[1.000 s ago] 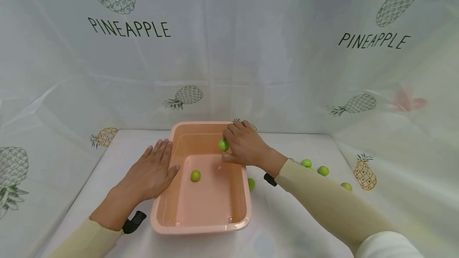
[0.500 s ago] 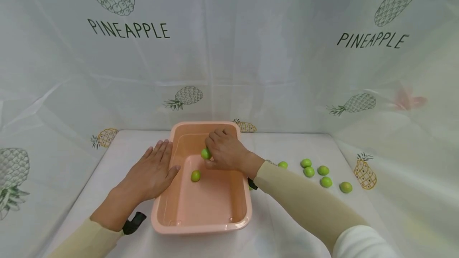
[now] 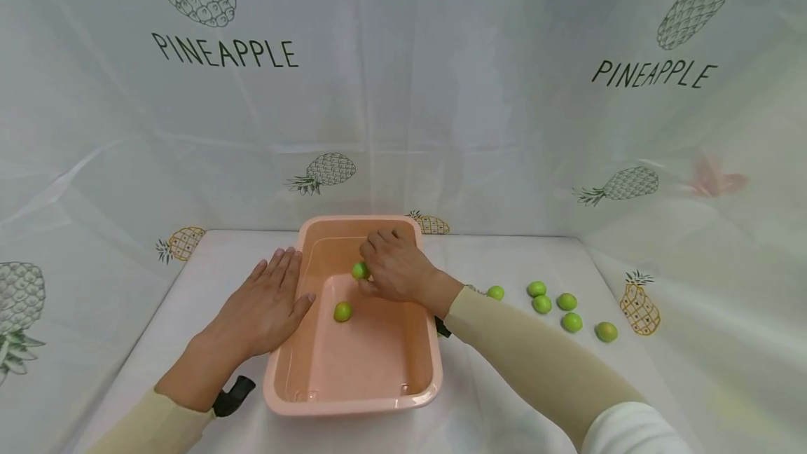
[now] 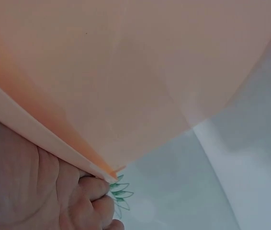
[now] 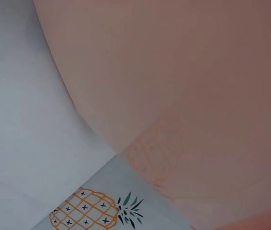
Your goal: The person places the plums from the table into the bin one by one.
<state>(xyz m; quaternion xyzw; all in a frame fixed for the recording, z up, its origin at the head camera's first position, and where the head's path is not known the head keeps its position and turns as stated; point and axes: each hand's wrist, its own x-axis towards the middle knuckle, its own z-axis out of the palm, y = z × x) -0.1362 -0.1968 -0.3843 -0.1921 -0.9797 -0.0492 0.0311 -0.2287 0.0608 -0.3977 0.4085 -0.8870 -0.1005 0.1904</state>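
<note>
A pink plastic basin (image 3: 362,370) stands on the white-covered table. My left hand (image 3: 265,300) rests with straight fingers along its left rim; in the left wrist view the palm (image 4: 16,182) lies under the rim's edge. Inside the basin's far half, my right hand (image 3: 397,265) pinches a green lime (image 3: 360,270) between thumb and fingers, above the basin floor. Another lime (image 3: 342,311) lies on the floor of the basin, nearer and a little left. The right wrist view shows the basin's outer wall (image 5: 140,72) but not the hand.
Several loose limes (image 3: 542,304) lie on the table right of the basin, one (image 3: 607,331) farthest right. Part of another shows behind the right wrist strap (image 3: 443,328). A pineapple-printed sheet (image 3: 466,104) hangs behind the table and at both sides.
My right hand has moved left from over the basin's right rim to inside the basin, carrying the lime, and then held nearly still. The left hand has stayed put.
</note>
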